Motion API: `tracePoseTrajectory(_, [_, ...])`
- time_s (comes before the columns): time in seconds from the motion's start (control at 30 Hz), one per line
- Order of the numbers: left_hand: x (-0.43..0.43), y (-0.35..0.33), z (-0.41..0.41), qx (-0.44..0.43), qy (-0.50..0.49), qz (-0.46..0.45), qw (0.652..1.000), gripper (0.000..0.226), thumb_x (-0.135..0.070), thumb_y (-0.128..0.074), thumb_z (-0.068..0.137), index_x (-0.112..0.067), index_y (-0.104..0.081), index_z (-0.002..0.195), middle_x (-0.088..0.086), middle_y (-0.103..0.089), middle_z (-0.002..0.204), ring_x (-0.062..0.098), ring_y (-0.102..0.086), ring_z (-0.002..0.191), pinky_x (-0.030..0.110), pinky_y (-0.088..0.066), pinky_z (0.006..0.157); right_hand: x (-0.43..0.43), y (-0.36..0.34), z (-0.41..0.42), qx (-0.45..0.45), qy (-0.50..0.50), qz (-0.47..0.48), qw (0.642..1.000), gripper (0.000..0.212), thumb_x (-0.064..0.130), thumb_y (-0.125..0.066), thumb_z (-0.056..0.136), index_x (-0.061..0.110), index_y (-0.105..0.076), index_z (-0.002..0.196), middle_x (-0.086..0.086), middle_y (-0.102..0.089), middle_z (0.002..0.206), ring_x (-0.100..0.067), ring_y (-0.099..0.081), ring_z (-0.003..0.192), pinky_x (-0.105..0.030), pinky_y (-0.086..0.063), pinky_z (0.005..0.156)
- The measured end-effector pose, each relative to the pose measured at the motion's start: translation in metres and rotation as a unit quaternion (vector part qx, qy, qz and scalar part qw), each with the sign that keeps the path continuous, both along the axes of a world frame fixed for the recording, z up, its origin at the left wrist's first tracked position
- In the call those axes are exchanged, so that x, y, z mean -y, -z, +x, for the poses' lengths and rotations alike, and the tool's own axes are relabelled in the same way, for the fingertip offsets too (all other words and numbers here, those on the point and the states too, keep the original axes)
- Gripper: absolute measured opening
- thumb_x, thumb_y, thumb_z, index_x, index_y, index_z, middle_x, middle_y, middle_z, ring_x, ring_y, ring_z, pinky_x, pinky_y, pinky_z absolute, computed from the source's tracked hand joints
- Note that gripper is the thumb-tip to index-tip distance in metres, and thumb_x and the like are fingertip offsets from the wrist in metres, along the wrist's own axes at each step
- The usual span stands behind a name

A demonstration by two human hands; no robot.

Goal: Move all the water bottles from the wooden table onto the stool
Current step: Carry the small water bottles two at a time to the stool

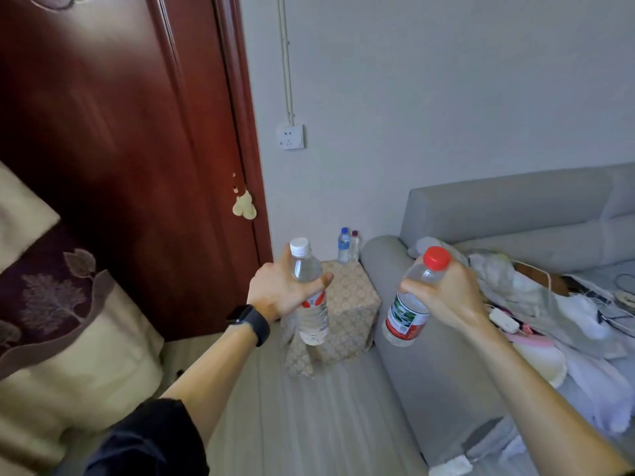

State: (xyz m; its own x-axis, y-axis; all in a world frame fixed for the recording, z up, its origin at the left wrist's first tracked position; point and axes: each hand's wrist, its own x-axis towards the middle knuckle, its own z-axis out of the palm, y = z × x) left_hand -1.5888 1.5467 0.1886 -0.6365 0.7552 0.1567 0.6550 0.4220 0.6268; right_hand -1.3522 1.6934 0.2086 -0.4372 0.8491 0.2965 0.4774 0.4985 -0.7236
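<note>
We hold a white-capped bottle [308, 297] upright in left fingers [318, 282] and a red-capped bottle [410, 309] tilted in right fingers [414, 286], both clamped; the stool [347, 304] lies ahead, nearer the left hand [278, 293].

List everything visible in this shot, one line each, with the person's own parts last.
White-capped clear plastic bottle: one, in left grip, upright.
Red-capped clear plastic bottle: one, in right grip, tilted.
Small bottles: two, blue cap and dark cap, on the stool's far edge.
Patterned beige cloth-covered stool: one, beside the sofa.
Grey fabric sofa: one, right, strewn with clothes.
Dark red wooden door: one, left.
White wall socket: one.
Black wristwatch: one, left wrist.
Left hand; right hand.
</note>
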Motion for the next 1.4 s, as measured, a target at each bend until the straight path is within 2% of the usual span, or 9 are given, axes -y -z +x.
tracePoseTrajectory(0.13, [-0.059, 0.022, -0.029, 0.077, -0.044, 0.027, 0.996, 0.068, -0.086, -0.062, 0.063, -0.037, -0.050, 0.109, -0.010, -0.069, 0.095, 0.018, -0.067, 0.090, 0.036, -0.057, 0.079, -0.068, 0.002, -0.028, -0.027, 0.000, -0.014, 1.000, 0.039, 0.045, -0.072, 0.051, 0.010, -0.066, 0.067, -0.008, -0.072, 0.081, -0.021, -0.066, 0.075, -0.035, -0.055, 0.073])
tracePoseTrajectory(0.23, [-0.093, 0.044, -0.054, 0.111, -0.074, 0.040, 0.990, 0.054, -0.074, -0.070, 0.070, -0.036, -0.053, 0.104, -0.015, -0.068, 0.092, 0.015, -0.067, 0.089, 0.033, -0.055, 0.079, -0.108, 0.013, -0.057, -0.053, -0.018, -0.055, 0.997, 0.028, 0.023, -0.080, 0.058, 0.004, -0.064, 0.071, -0.013, -0.068, 0.075, -0.009, -0.060, 0.063, -0.021, -0.046, 0.063])
tracePoseTrajectory(0.33, [-0.126, 0.066, -0.078, 0.124, -0.082, 0.027, 0.989, 0.058, -0.076, -0.068, 0.068, -0.035, -0.055, 0.107, -0.015, -0.068, 0.091, 0.014, -0.067, 0.088, 0.033, -0.055, 0.079, -0.149, 0.034, -0.090, -0.061, -0.026, -0.097, 0.993, 0.035, 0.033, -0.077, 0.053, 0.006, -0.069, 0.073, -0.011, -0.070, 0.079, -0.020, -0.064, 0.073, -0.031, -0.050, 0.065])
tracePoseTrajectory(0.47, [-0.176, 0.098, -0.118, 0.117, -0.077, -0.018, 0.990, 0.065, -0.080, -0.066, 0.068, -0.034, -0.053, 0.112, -0.011, -0.068, 0.092, 0.017, -0.066, 0.087, 0.032, -0.054, 0.077, -0.190, 0.065, -0.135, -0.032, -0.017, -0.111, 0.993, 0.017, 0.014, -0.084, 0.064, 0.006, -0.070, 0.066, -0.005, -0.068, 0.070, -0.018, -0.063, 0.068, -0.028, -0.049, 0.060])
tracePoseTrajectory(0.57, [-0.212, 0.119, -0.140, 0.108, -0.045, -0.079, 0.990, 0.072, -0.078, -0.065, 0.071, -0.032, -0.047, 0.124, -0.009, -0.064, 0.092, 0.019, -0.063, 0.086, 0.029, -0.050, 0.075, -0.214, 0.102, -0.155, 0.009, -0.006, -0.168, 0.986, 0.013, 0.020, -0.082, 0.068, 0.016, -0.070, 0.069, 0.001, -0.070, 0.072, -0.014, -0.066, 0.071, -0.032, -0.052, 0.065])
tracePoseTrajectory(0.73, [-0.275, 0.152, -0.162, 0.166, 0.031, -0.133, 0.977, 0.071, -0.067, -0.071, 0.076, -0.029, -0.044, 0.129, -0.013, -0.060, 0.097, 0.016, -0.063, 0.093, 0.027, -0.047, 0.075, -0.258, 0.154, -0.177, 0.037, 0.021, -0.207, 0.978, 0.021, 0.026, -0.086, 0.067, 0.020, -0.069, 0.078, 0.007, -0.071, 0.073, -0.002, -0.065, 0.067, -0.029, -0.050, 0.062])
tracePoseTrajectory(0.93, [-0.348, 0.192, -0.176, 0.218, 0.069, -0.172, 0.958, 0.068, -0.064, -0.074, 0.075, -0.030, -0.041, 0.123, -0.007, -0.066, 0.099, 0.019, -0.065, 0.088, 0.039, -0.057, 0.079, -0.316, 0.193, -0.192, 0.093, 0.011, -0.246, 0.965, 0.031, 0.032, -0.081, 0.063, 0.022, -0.062, 0.086, 0.003, -0.071, 0.081, -0.012, -0.068, 0.073, -0.042, -0.057, 0.068])
tracePoseTrajectory(1.17, [-0.449, 0.230, -0.203, 0.274, 0.002, -0.173, 0.946, 0.066, -0.059, -0.076, 0.078, -0.031, -0.041, 0.126, -0.013, -0.061, 0.100, 0.012, -0.059, 0.087, 0.028, -0.048, 0.073, -0.421, 0.228, -0.225, 0.116, -0.053, -0.271, 0.954, 0.032, 0.017, -0.082, 0.070, 0.023, -0.058, 0.090, 0.002, -0.066, 0.077, -0.008, -0.065, 0.069, -0.030, -0.054, 0.061])
tracePoseTrajectory(1.4, [-0.536, 0.270, -0.211, 0.348, -0.106, -0.151, 0.919, 0.068, -0.048, -0.083, 0.075, -0.026, -0.041, 0.124, -0.005, -0.063, 0.111, 0.016, -0.062, 0.093, 0.030, -0.050, 0.069, -0.519, 0.270, -0.256, 0.144, -0.115, -0.303, 0.935, 0.040, 0.020, -0.081, 0.067, 0.030, -0.054, 0.095, 0.011, -0.066, 0.078, -0.002, -0.063, 0.070, -0.019, -0.051, 0.061])
